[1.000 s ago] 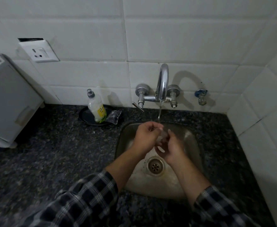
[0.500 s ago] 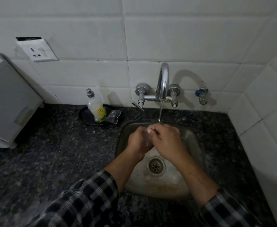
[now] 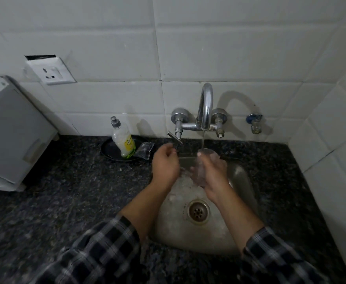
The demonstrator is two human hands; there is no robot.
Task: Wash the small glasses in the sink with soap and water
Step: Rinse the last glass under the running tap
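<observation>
My right hand [image 3: 214, 171] grips a small clear glass [image 3: 199, 171] over the back of the steel sink [image 3: 245, 181]. The glass stands mouth up, and a thin stream of water from the chrome tap [image 3: 206, 103] falls into it. My left hand [image 3: 165, 166] hovers just left of the glass with loosely curled fingers and holds nothing. Its fingertips lie close under the tap's left lever [image 3: 174, 137]. No other glass shows in the sink.
A dish soap bottle [image 3: 124, 140] stands on a black dish [image 3: 109, 150] beside a plastic packet [image 3: 145, 149], left of the tap. A white appliance [image 3: 8, 130] sits at far left on the dark granite counter [image 3: 76, 191]. The drain [image 3: 198, 211] lies below my hands.
My hands have come apart. The left hand let go of the glass and moved left and up towards the tap lever, while the right hand keeps the glass under the stream.
</observation>
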